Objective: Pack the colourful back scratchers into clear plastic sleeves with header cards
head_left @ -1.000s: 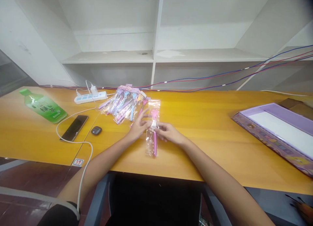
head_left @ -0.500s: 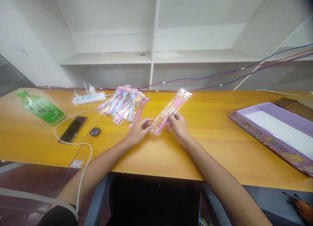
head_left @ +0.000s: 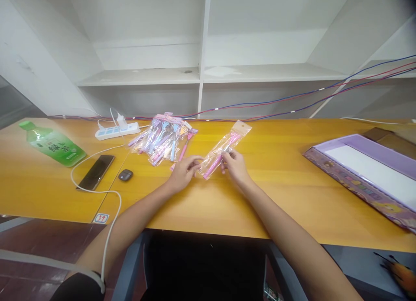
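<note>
Packeted pink stick (head_left: 213,165) held aslant over the yellow desk (head_left: 279,184), pinched near mid-length between thumb and fingers of the right hand (head_left: 236,165). Left hand (head_left: 183,175), fingers curled, is held at the packet's lower end; whether film is gripped there cannot be told. Similar packets (head_left: 162,138) are heaped just beyond the left hand.

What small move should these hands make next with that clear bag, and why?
Perhaps the left hand should take a firm pinch on the lower end of the clear bag, to steady it: that hand is right by that end, contact unclear, while the right hand holds the bag near its middle.
</note>
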